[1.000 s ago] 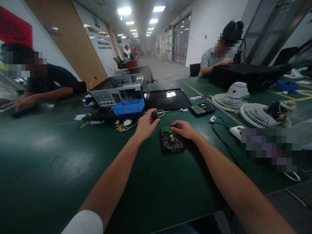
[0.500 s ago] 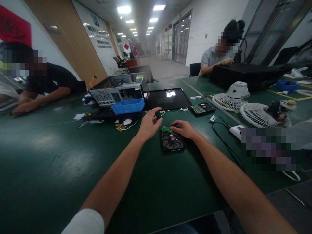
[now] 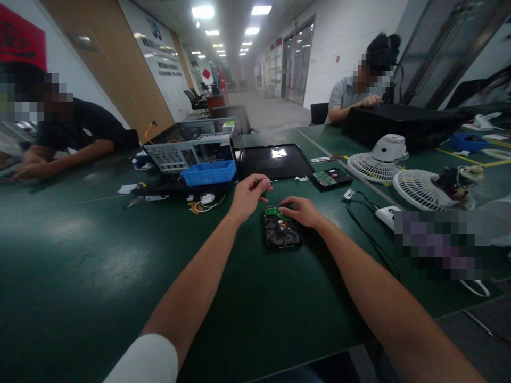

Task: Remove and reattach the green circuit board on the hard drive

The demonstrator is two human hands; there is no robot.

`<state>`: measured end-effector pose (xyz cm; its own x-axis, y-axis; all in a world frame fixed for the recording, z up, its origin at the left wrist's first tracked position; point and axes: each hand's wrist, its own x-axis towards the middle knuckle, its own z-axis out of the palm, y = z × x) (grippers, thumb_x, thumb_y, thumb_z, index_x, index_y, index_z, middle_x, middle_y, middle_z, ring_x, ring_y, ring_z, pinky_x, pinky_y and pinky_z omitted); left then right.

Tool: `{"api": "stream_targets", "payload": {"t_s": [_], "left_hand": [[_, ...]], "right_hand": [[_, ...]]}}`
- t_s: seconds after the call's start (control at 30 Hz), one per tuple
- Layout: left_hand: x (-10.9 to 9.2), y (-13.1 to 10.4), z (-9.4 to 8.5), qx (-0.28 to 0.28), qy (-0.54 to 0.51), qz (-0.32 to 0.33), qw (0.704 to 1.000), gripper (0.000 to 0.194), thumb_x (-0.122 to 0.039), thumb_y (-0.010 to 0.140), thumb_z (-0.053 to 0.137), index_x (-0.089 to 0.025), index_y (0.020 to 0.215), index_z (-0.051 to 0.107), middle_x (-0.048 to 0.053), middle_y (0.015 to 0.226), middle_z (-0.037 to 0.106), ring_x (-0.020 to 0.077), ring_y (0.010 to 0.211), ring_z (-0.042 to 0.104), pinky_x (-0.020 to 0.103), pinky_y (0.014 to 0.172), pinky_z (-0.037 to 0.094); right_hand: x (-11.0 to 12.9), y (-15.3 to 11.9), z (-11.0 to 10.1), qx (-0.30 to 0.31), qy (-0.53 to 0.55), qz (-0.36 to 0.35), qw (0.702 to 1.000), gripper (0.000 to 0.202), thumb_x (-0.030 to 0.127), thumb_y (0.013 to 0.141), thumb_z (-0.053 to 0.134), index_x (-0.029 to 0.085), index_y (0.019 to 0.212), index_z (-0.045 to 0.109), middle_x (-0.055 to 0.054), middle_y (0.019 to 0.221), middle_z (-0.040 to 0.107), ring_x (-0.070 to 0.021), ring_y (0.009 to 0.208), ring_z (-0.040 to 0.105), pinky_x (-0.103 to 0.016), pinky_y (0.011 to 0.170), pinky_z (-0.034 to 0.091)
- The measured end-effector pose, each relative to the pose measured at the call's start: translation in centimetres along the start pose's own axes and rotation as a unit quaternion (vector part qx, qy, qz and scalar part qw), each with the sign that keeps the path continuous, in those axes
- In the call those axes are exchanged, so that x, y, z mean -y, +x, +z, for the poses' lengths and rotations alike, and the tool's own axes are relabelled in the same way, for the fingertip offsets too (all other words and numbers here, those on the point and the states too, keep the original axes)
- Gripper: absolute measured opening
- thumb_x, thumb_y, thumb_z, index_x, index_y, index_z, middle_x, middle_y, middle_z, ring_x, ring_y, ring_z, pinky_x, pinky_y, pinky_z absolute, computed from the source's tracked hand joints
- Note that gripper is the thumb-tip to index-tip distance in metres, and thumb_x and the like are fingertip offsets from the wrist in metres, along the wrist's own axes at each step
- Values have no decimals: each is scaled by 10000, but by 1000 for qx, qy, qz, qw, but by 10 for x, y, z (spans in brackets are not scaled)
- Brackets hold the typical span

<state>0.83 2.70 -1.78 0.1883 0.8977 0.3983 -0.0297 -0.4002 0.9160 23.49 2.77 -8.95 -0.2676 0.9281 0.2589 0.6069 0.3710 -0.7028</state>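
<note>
A hard disk drive (image 3: 283,234) lies flat on the green table in front of me, its dark round-marked face up and a green circuit board (image 3: 273,211) at its far end. My right hand (image 3: 302,211) grips the drive's far right corner, fingers bent over the board. Just beyond and left of the drive, above the table, my left hand (image 3: 251,196) is closed in a pinch. A thin light line shows beside its fingertips, but what it holds is hidden. A second hard drive (image 3: 330,178) with a bare green board lies farther off to the right.
Beyond my left hand are an open computer case (image 3: 191,151), a blue tray (image 3: 209,173) and a black panel (image 3: 275,162). White fan parts (image 3: 375,166) and a power strip (image 3: 387,214) with black cable lie right. Two people sit across the table, one behind a black box (image 3: 403,125).
My left hand's fingers were spread around a small dark thing; now they have drawn together in a pinch, slightly to the right. My right hand and the drive have stayed put.
</note>
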Motion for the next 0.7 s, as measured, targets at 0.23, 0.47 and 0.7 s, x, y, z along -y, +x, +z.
{"api": "stream_targets", "payload": {"t_s": [0.23, 0.47, 0.7], "left_hand": [[-5, -1, -7, -10, -95, -101, 990, 360, -479, 894, 673, -195, 1079, 557, 92, 1016, 738, 219, 985, 708, 299, 661, 602], [-12, -1, -14, 12, -98, -125, 987, 271, -429, 859, 666, -178, 952, 710, 83, 1038, 702, 197, 933, 655, 236, 587, 524], [-18, -3, -12, 45, -153, -162, 974, 267, -380, 833, 673, -162, 988, 684, 87, 940, 697, 217, 911, 675, 371, 750, 604]], "right_hand": [[3, -2, 0, 0, 8, -8, 1000, 295, 435, 887, 727, 234, 1097, 769, -59, 1117, 773, -212, 909, 693, -326, 816, 540], [3, -2, 3, -25, -8, 6, 1000, 302, 446, 894, 713, 234, 1098, 778, -65, 1107, 779, -209, 831, 679, -351, 801, 531], [-1, 0, 4, -12, 7, -14, 1000, 341, 429, 916, 682, 235, 1190, 749, -77, 1185, 753, -212, 907, 681, -330, 785, 532]]}}
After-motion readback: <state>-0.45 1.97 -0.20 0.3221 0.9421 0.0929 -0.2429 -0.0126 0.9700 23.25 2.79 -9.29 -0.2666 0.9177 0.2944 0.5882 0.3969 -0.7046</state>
